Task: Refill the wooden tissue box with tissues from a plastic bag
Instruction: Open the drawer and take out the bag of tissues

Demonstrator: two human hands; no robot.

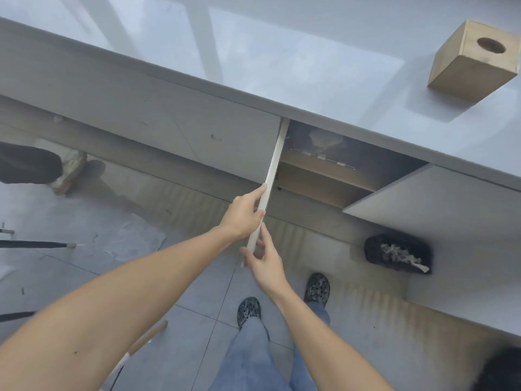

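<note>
The wooden tissue box (470, 62), a cube with a round hole in its top, stands on the grey counter (282, 60) at the far right. Below the counter a cabinet door (272, 176) stands swung out, seen edge-on. My left hand (245, 214) grips that door's edge, and my right hand (263, 259) holds the same edge lower down. Inside the open cabinet, a pale plastic bag (321, 142) lies on a wooden shelf, dim and partly hidden.
A second cabinet door (439, 201) is open on the right. A black bin with crumpled paper (397, 253) sits on the floor below it. Another person's leg and shoe (64, 170) are at the left. My feet (282, 297) stand on grey tiles.
</note>
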